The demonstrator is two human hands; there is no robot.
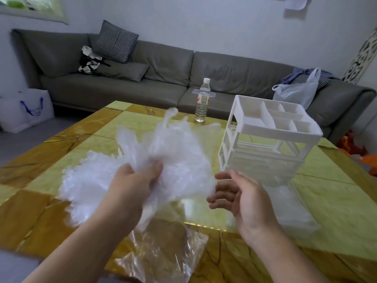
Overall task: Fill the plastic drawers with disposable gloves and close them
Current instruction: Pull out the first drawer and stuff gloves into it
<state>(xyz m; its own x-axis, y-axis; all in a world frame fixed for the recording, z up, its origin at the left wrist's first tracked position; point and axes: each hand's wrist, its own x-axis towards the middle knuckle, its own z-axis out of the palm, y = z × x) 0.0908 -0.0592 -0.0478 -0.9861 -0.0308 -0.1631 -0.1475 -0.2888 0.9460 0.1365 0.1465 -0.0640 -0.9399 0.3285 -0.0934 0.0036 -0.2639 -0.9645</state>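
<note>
Head view: left fingers [152,172] clamped on crumpled clear plastic gloves [173,144]; right fingers [221,193] apart, empty. Risk: loose slippery wad spilling short of white plastic drawer unit [271,127].

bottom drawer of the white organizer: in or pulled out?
Pulled out. The clear drawer sticks out from the organizer base onto the table toward the person, with gloves apparently inside.

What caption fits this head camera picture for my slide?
Left hand grips a bunch of disposable gloves beside the white plastic drawers.
</note>
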